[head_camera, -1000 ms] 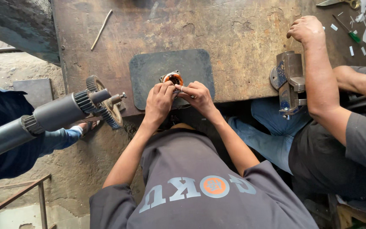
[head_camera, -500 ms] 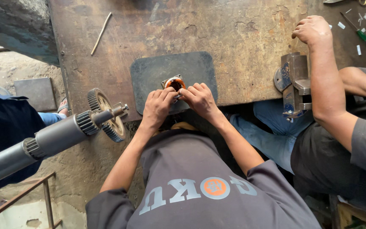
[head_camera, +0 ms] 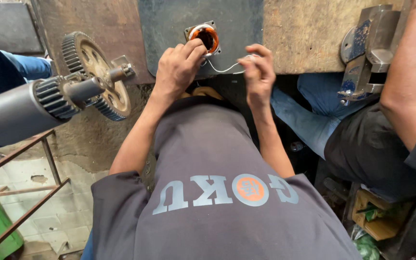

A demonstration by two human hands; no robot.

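Observation:
A small square stator [head_camera: 204, 36] with an orange copper winding in its ring lies on a dark metal plate [head_camera: 239, 21] at the bench edge. My left hand [head_camera: 178, 69] rests its fingertips on the stator's near side and holds it. My right hand [head_camera: 257, 71] is a little to the right, pinching the end of a thin white thread [head_camera: 220, 69]. The thread runs in a slack curve back to the stator.
A blue bench vise [head_camera: 368, 48] is fixed to the wooden bench [head_camera: 304, 33] at right, beside a co-worker's arm [head_camera: 410, 77]. At left, a grey shaft with a small gear [head_camera: 54, 98] meets a large gear wheel [head_camera: 95, 72]. A rusty metal frame [head_camera: 30, 168] stands lower left.
Both hands were together on the stator. My right hand has since pulled away to the right, drawing the white thread out. The view has moved closer and lower.

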